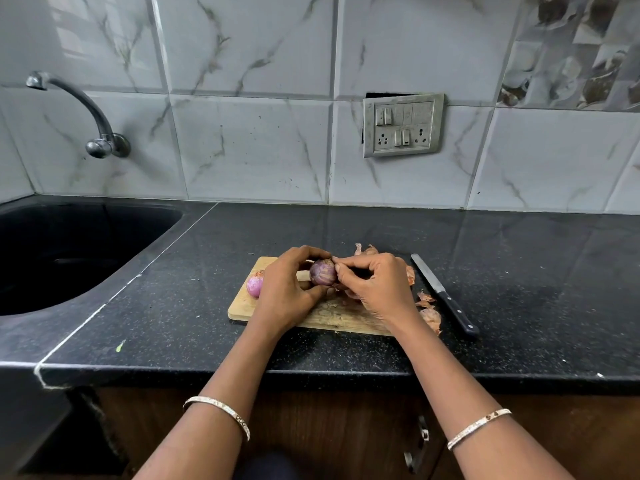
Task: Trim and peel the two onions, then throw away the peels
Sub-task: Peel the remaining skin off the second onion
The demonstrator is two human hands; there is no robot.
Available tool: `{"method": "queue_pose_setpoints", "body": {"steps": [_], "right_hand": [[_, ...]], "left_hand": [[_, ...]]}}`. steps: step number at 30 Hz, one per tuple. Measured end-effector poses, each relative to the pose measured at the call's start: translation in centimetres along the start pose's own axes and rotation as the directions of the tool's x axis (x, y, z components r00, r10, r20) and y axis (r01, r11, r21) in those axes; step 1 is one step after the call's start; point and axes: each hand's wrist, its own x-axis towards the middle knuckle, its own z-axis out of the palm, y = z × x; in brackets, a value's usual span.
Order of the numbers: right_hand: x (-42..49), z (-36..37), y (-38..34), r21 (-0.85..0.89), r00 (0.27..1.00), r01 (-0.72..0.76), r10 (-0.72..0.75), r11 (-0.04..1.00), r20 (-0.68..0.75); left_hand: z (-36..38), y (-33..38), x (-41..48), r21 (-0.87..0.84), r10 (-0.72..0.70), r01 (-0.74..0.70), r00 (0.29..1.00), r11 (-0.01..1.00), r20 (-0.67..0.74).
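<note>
Two onions in my view. Grip of left hand [287, 289] curls round purple onion [322, 271], held just above cutting board [242, 308]. Grip of right hand [377, 285] pinches same onion at its 3 o'clock side. I note second onion [254, 285] on board, 9 o'clock of left hand. Loose peels [431, 317], knife [445, 297] on tabletop [519, 271], 3 o'clock of board.

Soft, even daylight is cast. A pale glare is mirrored in the wall tiles [76, 43] far up-left of the left hand [284, 289]. Faint shadows are thrown beneath the right hand [377, 285]. Edge lines are bowed.
</note>
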Motion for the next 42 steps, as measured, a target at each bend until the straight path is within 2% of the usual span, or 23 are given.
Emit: {"method": "queue_pose_setpoints", "body": {"steps": [6, 10, 19, 23, 32, 37, 42], "right_hand": [[-0.10, -0.06, -0.21, -0.020, 0.999, 0.022, -0.022, 1.000, -0.026], [-0.09, -0.08, -0.18, -0.013, 0.999, 0.029, -0.028, 1.000, 0.030], [0.01, -0.04, -0.08, 0.018, 0.999, -0.035, 0.034, 0.999, 0.041], [0.04, 0.01, -0.12, -0.006, 0.998, -0.050, 0.051, 0.999, 0.038], [0.07, -0.08, -0.17, 0.010, 0.998, -0.011, 0.010, 1.000, 0.070], [0.29, -0.09, 0.15, -0.036, 0.998, -0.043, 0.045, 0.998, 0.032], [0.12, -0.05, 0.12, 0.007, 0.998, -0.023, 0.022, 1.000, 0.062]], "left_hand": [[-0.12, 0.37, -0.08, -0.002, 0.028, -0.028, 1.000, 1.000, -0.008], [-0.18, 0.45, -0.21, -0.001, 0.059, -0.059, 0.998, 0.998, -0.009], [0.08, 0.13, -0.07, -0.008, 0.061, -0.061, 0.998, 0.998, -0.008], [0.33, -0.16, -0.02, -0.036, 0.011, -0.012, 0.999, 0.999, -0.033], [0.11, 0.12, -0.06, 0.027, 0.079, -0.078, 0.996, 0.997, -0.040], [-0.02, 0.30, -0.07, 0.005, 0.054, -0.054, 0.998, 0.999, -0.020], [-0.10, 0.36, -0.12, 0.008, 0.049, -0.049, 0.999, 0.999, -0.017]]}}
